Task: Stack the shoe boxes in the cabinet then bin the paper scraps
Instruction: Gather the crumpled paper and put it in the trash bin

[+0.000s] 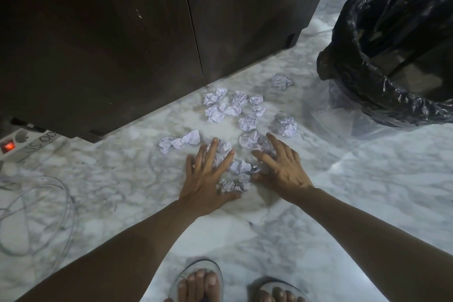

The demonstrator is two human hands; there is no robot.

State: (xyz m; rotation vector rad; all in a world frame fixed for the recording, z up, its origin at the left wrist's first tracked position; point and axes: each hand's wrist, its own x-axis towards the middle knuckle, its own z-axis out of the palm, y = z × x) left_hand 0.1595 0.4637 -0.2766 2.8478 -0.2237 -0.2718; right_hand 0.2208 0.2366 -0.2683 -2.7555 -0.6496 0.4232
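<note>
Nearest, the left hand (207, 176) and right hand (279, 169) lie on the marble floor (367, 203) with fingers spread and fairly straight, pressing on the closest crumpled paper scraps (234, 179) and cupping them from either side; neither has curled round anything. The likely slip is that a flat-handed scoop lets light balls squirt out between the fingers or roll off towards the cabinet (122, 32) base, and the farther scraps by the cabinet foot lie beyond this gather. A white cable (44, 203) and a power strip (22, 142) lie well off to the left. The black-lined bin (392, 56) stands far right, with nothing between it and the pile, so dropped scraps on the carry are the other risk
</note>
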